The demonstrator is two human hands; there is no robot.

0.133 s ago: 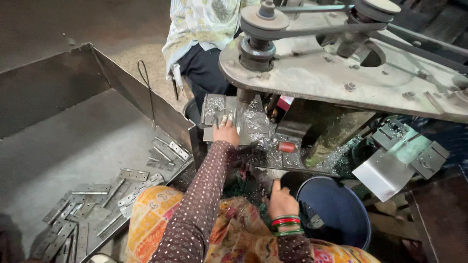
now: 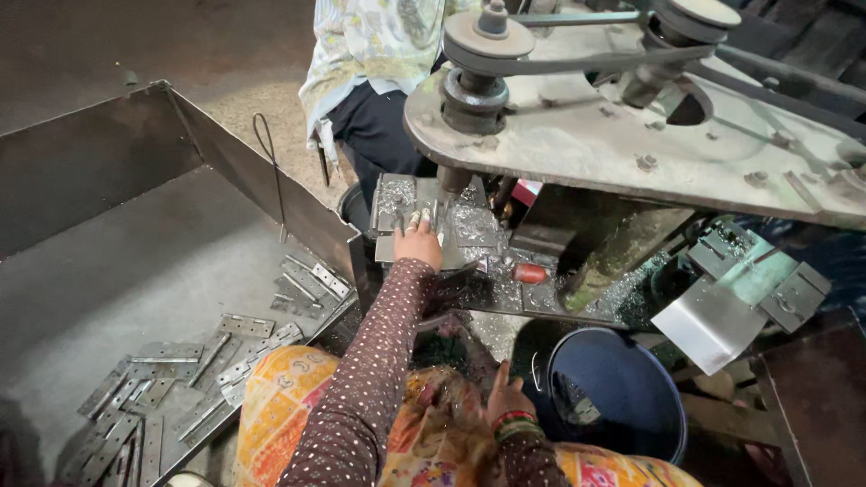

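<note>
We see the left hand [image 2: 419,242] stretched forward, fingers spread flat on a small grey metal plate [image 2: 408,249] lying on the press bed [image 2: 478,225] (the piece is mostly hidden under the palm, so we cannot tell its full shape). The bed is strewn with bright metal shavings. The right hand [image 2: 506,397] rests low by the lap, apart from the plate.

This is a small metal workshop. A big grey machine [image 2: 631,117] fills the far right, with round wheels and a dark belt [image 2: 577,59] on top. Shiny metal bits [image 2: 469,225] lie all over its work plate. On the left sits a wide metal bin [image 2: 108,171] with many flat grey hinges [image 2: 171,361] in it. A blue bucket [image 2: 622,397] stands near on the right. The floor [image 2: 108,45] is bare and dusty.
</note>
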